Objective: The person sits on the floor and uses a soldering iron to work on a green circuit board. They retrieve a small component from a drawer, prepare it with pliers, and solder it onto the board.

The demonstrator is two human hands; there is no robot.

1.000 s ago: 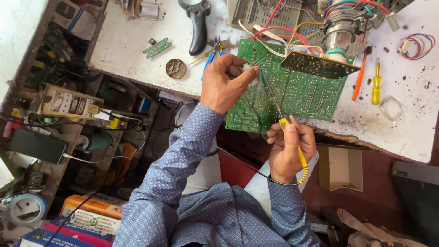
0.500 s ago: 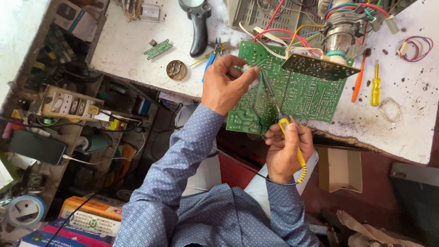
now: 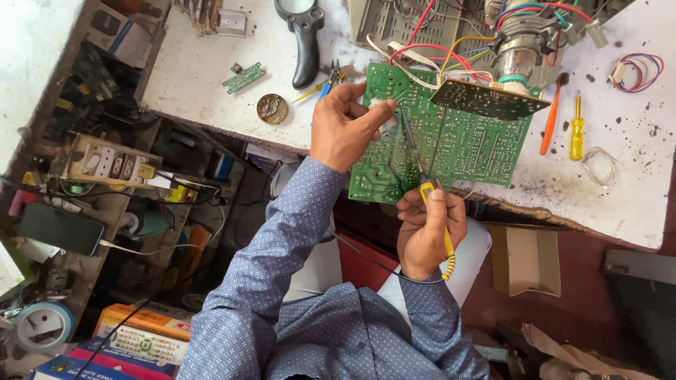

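The green circuit board [image 3: 451, 141] lies at the near edge of the white counter [image 3: 211, 70], overhanging it toward the person, solder side up. The left hand [image 3: 345, 127] has its grip clenched on the board's left edge, thumb on top and fingers curled beneath. The right hand [image 3: 422, 232] grasps the yellow-handled soldering iron [image 3: 422, 179] like a pen; its tip rests on the board near the left hand. A smaller dark board [image 3: 489, 100] sits tilted on the green board's far right, with coloured wires [image 3: 436, 42] running far to a grey chassis [image 3: 401, 21].

Judgement: the board is light and stiff, but fragile at its joints and tethered by the wires; hold it by bare edges only. The iron's shaft is probably hot; hold the handle.

Nearby: a magnifier [image 3: 304, 39], a round tin [image 3: 272, 108], an orange screwdriver [image 3: 551, 119] and a yellow screwdriver [image 3: 577, 130].
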